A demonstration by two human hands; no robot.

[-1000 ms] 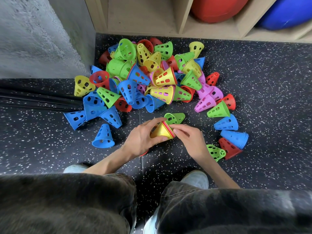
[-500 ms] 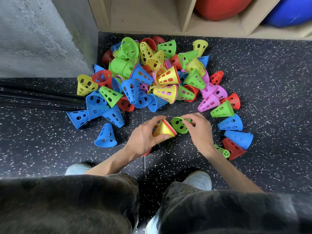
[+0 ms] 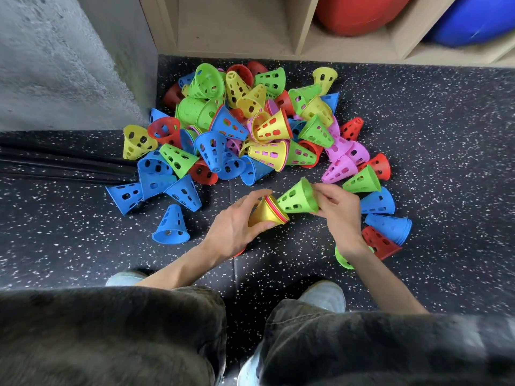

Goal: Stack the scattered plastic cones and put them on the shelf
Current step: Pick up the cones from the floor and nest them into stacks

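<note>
A heap of perforated plastic cones (image 3: 250, 129) in blue, green, yellow, red and pink lies on the dark speckled floor. My left hand (image 3: 234, 227) grips a short nested stack of cones (image 3: 266, 214), yellow outermost with pink and red rims showing. My right hand (image 3: 338, 207) holds a green cone (image 3: 298, 197) by its wide rim, narrow end pointing at the stack's open end and touching it. A wooden shelf (image 3: 239, 26) stands behind the heap, its left compartment bare.
A red ball (image 3: 359, 12) and a blue ball (image 3: 473, 20) fill the shelf's right compartments. A concrete wall (image 3: 55, 59) is at the left. Loose blue, red and green cones (image 3: 387, 227) lie by my right wrist. My knees and shoes fill the bottom.
My right hand left the stack, reached to the green cone lying just beyond it, picked it up and brought its tip to the stack's open end. The left hand stayed put.
</note>
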